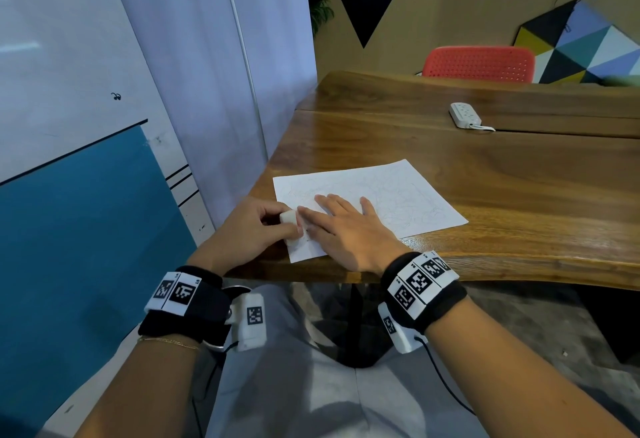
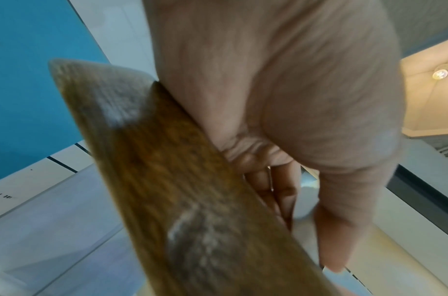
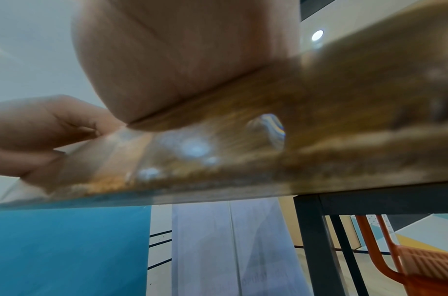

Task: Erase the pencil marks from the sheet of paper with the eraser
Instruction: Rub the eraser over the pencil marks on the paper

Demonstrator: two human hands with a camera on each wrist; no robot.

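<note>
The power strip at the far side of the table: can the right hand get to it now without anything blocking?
Probably yes. The right hand lies flat on the sheet of paper, and only bare wooden table lies between it and the power strip. It is far, so leaning forward may be needed.

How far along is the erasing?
Early. Done: little shows as clean; faint pencil marks cover most of the paper. In hand: the left hand grips the eraser at the paper's near left corner, and the right hand lies flat holding the sheet down. Left: the middle and right of the sheet.
</note>
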